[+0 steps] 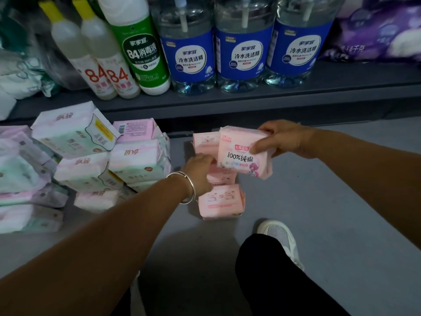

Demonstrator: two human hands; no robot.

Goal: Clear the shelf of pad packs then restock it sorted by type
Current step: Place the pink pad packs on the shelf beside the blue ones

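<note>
I see right hand gripping a pink pad pack above the pink stack; left hand rests fingers on that stack, grip unclear.

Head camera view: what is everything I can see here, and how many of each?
Pink pad packs: at least four, pink, stacked on the grey floor at centre; one more held pack is above them.
White, green and pink pad packs: count unclear, heaped on the floor at left.
Blue-label jugs: three, clear with blue labels, on the shelf.
Green bottle: one, green and white, left of the jugs.
84 bottles: two, pale with yellow caps, far left of the shelf.
Purple bag: one, shelf's right end.
Shoe: one, white, on the floor.
Bracelet: one, silver, left wrist.
Left hand: touches the pink stack.
Right hand: its grip holds the raised pack.
</note>
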